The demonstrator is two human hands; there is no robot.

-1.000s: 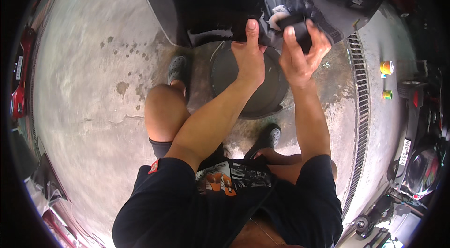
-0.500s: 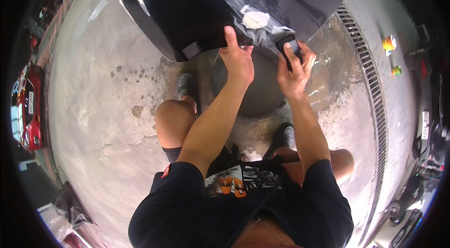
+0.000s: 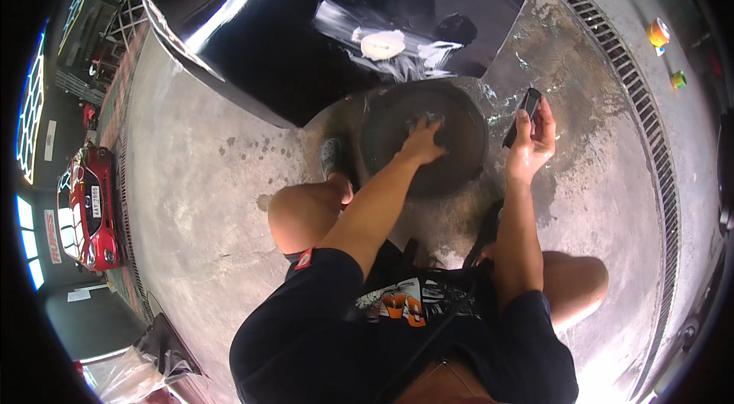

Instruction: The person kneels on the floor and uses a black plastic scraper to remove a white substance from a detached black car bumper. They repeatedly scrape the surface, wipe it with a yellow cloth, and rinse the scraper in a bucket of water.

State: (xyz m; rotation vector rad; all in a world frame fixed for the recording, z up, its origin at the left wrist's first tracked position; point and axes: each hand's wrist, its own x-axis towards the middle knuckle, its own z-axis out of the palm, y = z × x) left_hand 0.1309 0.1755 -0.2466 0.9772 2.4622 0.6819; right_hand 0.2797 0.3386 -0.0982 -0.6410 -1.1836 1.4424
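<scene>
My left hand (image 3: 423, 142) has its fingers spread over a dark round tub (image 3: 463, 163), at or just in its murky contents; it holds nothing that I can see. To the right of the tub, my right hand (image 3: 533, 146) grips a black sanding block (image 3: 529, 103), held upright between thumb and fingers, away from the panel. Beyond both hands rises a glossy black car panel (image 3: 283, 60). Whitish wet smears and a pale oval patch (image 3: 382, 45) mark its lower middle. The panel's lower edge overhangs the far rim of the tub.
A slotted floor drain (image 3: 612, 45) runs along the right. Past it lie an orange-and-white container (image 3: 657, 32) and a small green-and-yellow one (image 3: 678, 80). A red car (image 3: 90, 209) stands far left. The concrete floor (image 3: 199, 228) has wet spots; my feet flank the tub.
My left hand has left the panel's lower edge and come down to the tub, fingers spreading. My right hand has drawn the sanding block off the panel, to the right and nearer me.
</scene>
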